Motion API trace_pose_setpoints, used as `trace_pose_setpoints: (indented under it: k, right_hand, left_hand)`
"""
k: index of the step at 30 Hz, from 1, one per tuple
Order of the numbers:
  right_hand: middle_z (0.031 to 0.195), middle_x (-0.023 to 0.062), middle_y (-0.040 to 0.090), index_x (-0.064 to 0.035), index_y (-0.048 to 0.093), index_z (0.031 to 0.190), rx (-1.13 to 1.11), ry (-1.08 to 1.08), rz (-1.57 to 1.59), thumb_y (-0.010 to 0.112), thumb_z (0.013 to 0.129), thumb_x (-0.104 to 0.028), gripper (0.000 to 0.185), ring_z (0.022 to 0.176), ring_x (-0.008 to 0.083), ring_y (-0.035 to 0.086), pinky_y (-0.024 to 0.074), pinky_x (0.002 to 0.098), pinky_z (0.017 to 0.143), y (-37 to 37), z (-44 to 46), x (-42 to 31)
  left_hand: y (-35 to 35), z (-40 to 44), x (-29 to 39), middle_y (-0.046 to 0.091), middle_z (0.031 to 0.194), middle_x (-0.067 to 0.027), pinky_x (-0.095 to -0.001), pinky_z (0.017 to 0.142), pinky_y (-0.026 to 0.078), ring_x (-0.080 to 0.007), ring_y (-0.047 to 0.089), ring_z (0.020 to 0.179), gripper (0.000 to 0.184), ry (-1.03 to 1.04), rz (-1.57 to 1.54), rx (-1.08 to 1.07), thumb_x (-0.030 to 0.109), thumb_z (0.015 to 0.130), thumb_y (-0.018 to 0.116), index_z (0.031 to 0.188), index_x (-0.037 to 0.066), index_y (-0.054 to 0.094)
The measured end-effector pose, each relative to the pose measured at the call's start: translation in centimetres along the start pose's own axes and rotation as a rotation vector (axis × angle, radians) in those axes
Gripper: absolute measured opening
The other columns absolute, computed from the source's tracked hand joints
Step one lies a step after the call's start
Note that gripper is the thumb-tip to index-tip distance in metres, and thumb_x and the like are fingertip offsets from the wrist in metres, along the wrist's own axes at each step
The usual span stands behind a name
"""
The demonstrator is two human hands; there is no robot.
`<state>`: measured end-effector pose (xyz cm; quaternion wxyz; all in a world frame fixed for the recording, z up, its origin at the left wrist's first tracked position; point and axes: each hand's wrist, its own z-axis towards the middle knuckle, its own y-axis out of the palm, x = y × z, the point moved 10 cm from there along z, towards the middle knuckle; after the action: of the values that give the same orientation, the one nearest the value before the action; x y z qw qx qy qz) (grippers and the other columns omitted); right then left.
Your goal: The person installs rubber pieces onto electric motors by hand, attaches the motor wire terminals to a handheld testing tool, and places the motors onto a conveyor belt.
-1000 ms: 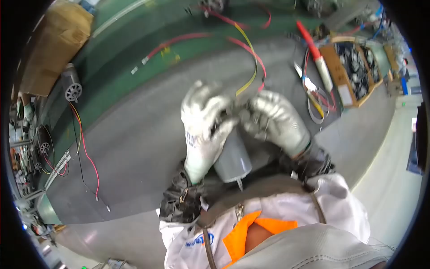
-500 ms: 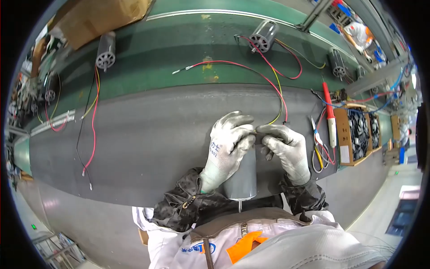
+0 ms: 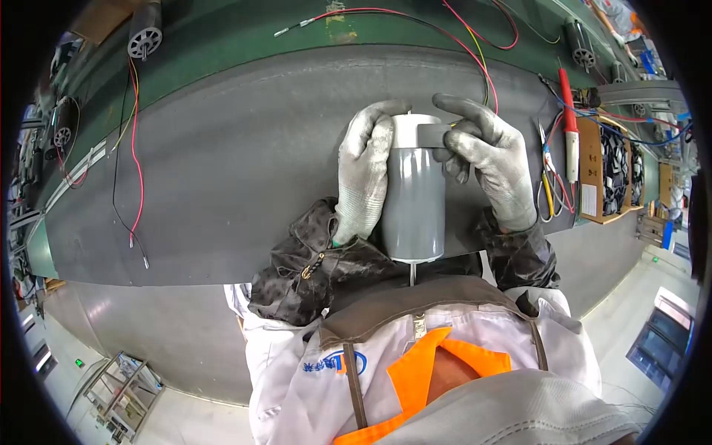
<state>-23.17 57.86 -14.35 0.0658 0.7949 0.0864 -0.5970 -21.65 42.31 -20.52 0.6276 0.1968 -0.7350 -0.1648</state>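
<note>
A grey cylindrical motor [image 3: 414, 200] lies on the dark mat, its thin shaft toward my body and a white band or cap [image 3: 404, 132] at its far end. Against the left side of that far end is my left hand [image 3: 365, 152], gloved, thumb along the side and fingers curled over the top. My right hand [image 3: 486, 152], also gloved, pinches a dark grey strip [image 3: 432, 136] lying against the white part; its index finger reaches over the top. Red and yellow-green wires [image 3: 486, 67] run beyond the right hand; where they join is hidden.
On the right lie a red-handled soldering-iron-like tool [image 3: 569, 119], scissors [image 3: 547, 178] and a cardboard box [image 3: 591, 163] of small black parts. Another motor [image 3: 145, 33] with wires stands back left, and one more [image 3: 578, 44] back right. The mat's front edge is near my body.
My view has tilted down, so the bench appears higher. My hands have separated from the wires near the motor's end and now sit at both sides of it, exposing the white part and dark strip.
</note>
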Motion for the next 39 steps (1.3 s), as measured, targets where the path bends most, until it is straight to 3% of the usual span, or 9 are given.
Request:
trace_pose_setpoints:
  k: [14, 17, 19, 23, 25, 30, 33, 36, 39]
  right_hand:
    - [0.085, 0.0019, 0.07, -0.0032, 0.061, 0.139, -0.044, 0.002, 0.012, 0.064, 0.097, -0.009, 0.042, 0.066, 0.0035, 0.06, 0.0469, 0.0188, 0.059, 0.1, 0.3, 0.4]
    - [0.086, -0.0008, 0.067, -0.0061, 0.06, 0.14, -0.03, -0.025, -0.076, 0.062, 0.098, -0.007, 0.042, 0.068, 0.0033, 0.06, 0.0472, 0.0193, 0.059, 0.9, 0.3, -0.2]
    - [0.086, -0.0026, 0.064, -0.0079, 0.059, 0.142, -0.027, -0.018, -0.123, 0.06, 0.098, -0.006, 0.044, 0.068, 0.0034, 0.058, 0.0463, 0.0197, 0.06, 1.1, 0.5, 0.2]
    - [0.082, -0.0024, 0.061, -0.0078, 0.051, 0.149, -0.15, -0.026, -0.131, 0.059, 0.097, -0.004, 0.052, 0.067, 0.0044, 0.055, 0.0445, 0.0201, 0.061, 1.4, 1.8, -1.1]
    - [0.077, -0.0023, 0.06, -0.0076, 0.047, 0.152, -0.266, 0.124, -0.226, 0.059, 0.098, -0.005, 0.055, 0.065, 0.0041, 0.054, 0.045, 0.0206, 0.059, 1.8, 2.1, -0.4]
    - [0.077, 0.0011, 0.066, 0.0008, 0.047, 0.149, -0.587, 0.246, -0.218, 0.068, 0.098, -0.039, 0.069, 0.055, 0.0047, 0.058, 0.0454, 0.0188, 0.046, 1.1, 4.3, 3.3]
    - [0.076, 0.0011, 0.065, 0.0018, 0.051, 0.145, -0.665, 0.28, -0.237, 0.067, 0.099, -0.038, 0.063, 0.054, 0.0047, 0.058, 0.0454, 0.0181, 0.044, 1.7, 4.4, 3.5]
    - [0.075, 0.0015, 0.065, 0.0016, 0.056, 0.14, -0.676, 0.303, -0.26, 0.067, 0.099, -0.037, 0.057, 0.052, 0.0049, 0.059, 0.045, 0.0178, 0.041, 1.9, 4.6, 3.8]
    - [0.077, 0.0027, 0.067, 0.0025, 0.058, 0.136, -0.579, 0.242, -0.282, 0.065, 0.101, -0.033, 0.051, 0.051, 0.0041, 0.059, 0.0428, 0.0163, 0.038, 1.9, 4.4, 3.2]
  left_hand:
    - [0.0, -0.1, -0.2, 0.062, 0.122, -0.0103, -0.0326, 0.096, 0.049, -0.0184, 0.06, 0.108, 0.03, -0.058, 0.003, 0.002, 0.021, 0.108, 0.049, 0.124, -0.001, 0.062]
    - [-0.2, 0.6, 0.1, 0.061, 0.125, -0.014, -0.037, 0.1, 0.047, -0.0247, 0.058, 0.114, 0.028, 0.078, 0.181, -0.033, 0.017, 0.107, 0.048, 0.124, -0.001, 0.061]
    - [1.5, 0.0, 2.9, 0.06, 0.126, -0.0169, -0.0417, 0.105, 0.043, -0.0313, 0.054, 0.121, 0.027, 0.419, 0.577, -0.083, 0.013, 0.104, 0.049, 0.124, 0.0, 0.062]
    - [2.4, 0.1, 3.1, 0.054, 0.134, -0.0148, -0.0373, 0.109, 0.041, -0.0263, 0.052, 0.125, 0.034, 0.407, 0.747, -0.17, 0.021, 0.105, 0.046, 0.127, 0.0, 0.061]
    - [2.5, 0.1, 3.4, 0.056, 0.131, -0.0152, -0.0405, 0.108, 0.04, -0.0299, 0.052, 0.124, 0.029, 0.379, 0.695, -0.151, 0.016, 0.103, 0.048, 0.123, 0.003, 0.064]
    - [2.3, 0.2, 3.2, 0.058, 0.127, -0.0157, -0.0436, 0.107, 0.04, -0.0335, 0.051, 0.122, 0.024, 0.339, 0.611, -0.138, 0.014, 0.103, 0.051, 0.118, 0.004, 0.067]
    - [1.3, 0.6, 2.0, 0.057, 0.126, -0.0172, -0.0431, 0.107, 0.04, -0.0346, 0.051, 0.122, 0.023, 0.218, 0.471, -0.078, 0.014, 0.103, 0.052, 0.116, 0.003, 0.067]
    - [2.1, 0.0, 4.2, 0.057, 0.125, -0.019, -0.0433, 0.107, 0.04, -0.0355, 0.052, 0.12, 0.024, 0.432, 0.566, -0.089, 0.014, 0.104, 0.052, 0.118, 0.001, 0.065]
    - [1.2, 0.3, 1.9, 0.057, 0.125, -0.0203, -0.044, 0.105, 0.04, -0.0355, 0.052, 0.117, 0.025, 0.189, 0.319, -0.063, 0.013, 0.101, 0.054, 0.12, -0.001, 0.062]
